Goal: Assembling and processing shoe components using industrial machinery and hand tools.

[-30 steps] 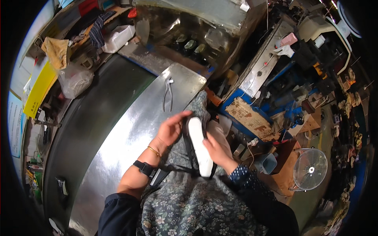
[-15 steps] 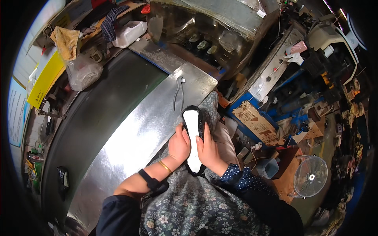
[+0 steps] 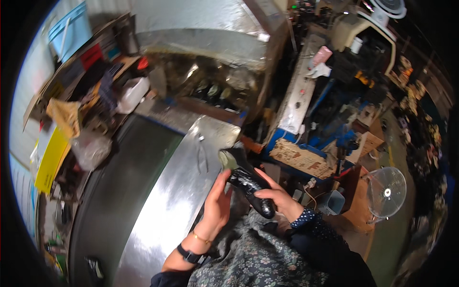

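A glossy black shoe (image 3: 248, 185) is held over my lap with its upper side showing and pale green filling in its opening. It lies aslant, the opening at far left and the toe at near right. My left hand (image 3: 217, 203) touches the left side by the opening, fingers pointing up along it. Around the right side near the toe, my right hand (image 3: 281, 197) grips with the thumb on top. Pliers (image 3: 202, 155), slightly blurred, lie on the shiny metal table (image 3: 158, 201) left of the shoe.
A dark conveyor belt (image 3: 119, 177) runs left of the metal table, with another black shoe (image 3: 94, 268) at its near end. Several shoes (image 3: 213, 92) stand in the machine opening ahead. A standing fan (image 3: 387, 192) and a grey bin (image 3: 331, 203) are at right.
The shoe has been turned from its white underside to its black upper and tilted. My right hand has shifted toward the toe. The whole view has swung upward, showing more of the machine.
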`<move>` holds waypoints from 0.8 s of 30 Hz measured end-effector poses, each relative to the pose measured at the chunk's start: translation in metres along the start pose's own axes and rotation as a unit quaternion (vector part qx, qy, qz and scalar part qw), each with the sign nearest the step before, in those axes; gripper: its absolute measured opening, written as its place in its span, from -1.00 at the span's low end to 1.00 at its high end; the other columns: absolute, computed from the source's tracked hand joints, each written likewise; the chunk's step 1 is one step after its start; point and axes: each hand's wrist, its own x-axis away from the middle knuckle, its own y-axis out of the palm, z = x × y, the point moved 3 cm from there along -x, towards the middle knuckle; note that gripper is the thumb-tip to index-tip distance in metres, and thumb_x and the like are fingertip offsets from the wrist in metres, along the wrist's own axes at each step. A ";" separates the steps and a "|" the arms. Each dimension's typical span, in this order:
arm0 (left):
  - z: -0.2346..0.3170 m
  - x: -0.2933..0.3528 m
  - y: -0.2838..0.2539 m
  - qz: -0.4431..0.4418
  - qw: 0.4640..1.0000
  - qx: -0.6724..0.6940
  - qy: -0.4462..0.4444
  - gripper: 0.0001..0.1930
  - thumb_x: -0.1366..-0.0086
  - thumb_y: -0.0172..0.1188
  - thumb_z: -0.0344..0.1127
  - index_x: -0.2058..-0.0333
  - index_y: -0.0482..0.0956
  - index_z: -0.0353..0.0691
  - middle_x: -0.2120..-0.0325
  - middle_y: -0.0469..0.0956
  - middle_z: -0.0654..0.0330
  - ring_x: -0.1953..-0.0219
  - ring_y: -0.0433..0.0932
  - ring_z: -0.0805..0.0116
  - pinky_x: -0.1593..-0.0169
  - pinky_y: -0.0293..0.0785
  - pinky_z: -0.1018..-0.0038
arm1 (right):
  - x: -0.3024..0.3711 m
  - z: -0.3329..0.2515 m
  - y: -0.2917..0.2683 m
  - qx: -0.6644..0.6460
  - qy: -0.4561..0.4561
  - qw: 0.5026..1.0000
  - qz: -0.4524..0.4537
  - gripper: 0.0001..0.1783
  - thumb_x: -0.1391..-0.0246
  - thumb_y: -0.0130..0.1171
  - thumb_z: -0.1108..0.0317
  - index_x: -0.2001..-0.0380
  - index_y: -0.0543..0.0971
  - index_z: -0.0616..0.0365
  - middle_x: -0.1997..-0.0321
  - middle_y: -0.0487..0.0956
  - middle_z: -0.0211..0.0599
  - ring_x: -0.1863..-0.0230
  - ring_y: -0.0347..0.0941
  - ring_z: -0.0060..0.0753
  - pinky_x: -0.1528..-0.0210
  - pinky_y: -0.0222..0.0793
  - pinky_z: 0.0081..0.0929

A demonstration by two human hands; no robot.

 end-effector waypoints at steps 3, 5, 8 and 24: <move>-0.007 0.004 -0.007 -0.120 0.970 -0.209 -0.021 -0.52 -0.41 0.19 -0.23 -0.21 0.42 -0.33 -0.19 0.49 0.12 -0.21 0.46 0.28 -0.30 0.31 0.31 | 0.043 -0.042 -0.028 -0.031 -0.049 0.996 0.067 -0.11 -0.07 0.12 0.64 -0.48 0.09 0.10 -0.35 0.39 -0.19 -0.14 0.48 -0.47 -0.20 0.35 -0.54; -0.016 0.006 -0.030 -0.174 0.869 -0.458 0.067 -0.63 -0.40 0.20 -0.25 -0.09 0.54 -0.31 0.06 0.66 0.10 0.00 0.62 0.29 -0.07 0.50 0.44 | 0.065 -0.079 -0.063 0.082 -0.150 0.975 0.145 -0.06 0.09 0.26 0.57 -0.43 0.20 0.19 -0.38 0.36 -0.19 -0.27 0.39 -0.38 -0.32 0.23 -0.48; -0.027 0.020 -0.055 -0.170 0.745 -0.634 0.117 -0.73 -0.24 0.25 -0.33 0.09 0.64 -0.27 0.17 0.67 0.01 0.13 0.63 -0.01 0.03 0.56 0.23 | 0.097 -0.150 -0.131 0.304 -0.277 0.865 0.286 0.03 0.29 0.41 0.54 -0.38 0.26 0.29 -0.36 0.37 -0.21 -0.27 0.39 -0.34 -0.32 0.25 -0.47; -0.057 0.009 -0.053 -0.191 0.622 -0.702 0.289 -0.84 -0.11 0.27 -0.38 0.30 0.70 -0.16 0.22 0.69 0.21 0.22 0.64 0.16 0.11 0.53 0.30 | 0.111 -0.356 -0.282 0.738 -0.094 0.448 0.496 -0.12 0.36 0.34 0.35 -0.24 0.52 -0.13 -0.42 0.32 0.02 -0.17 0.47 0.17 -0.17 0.44 -0.19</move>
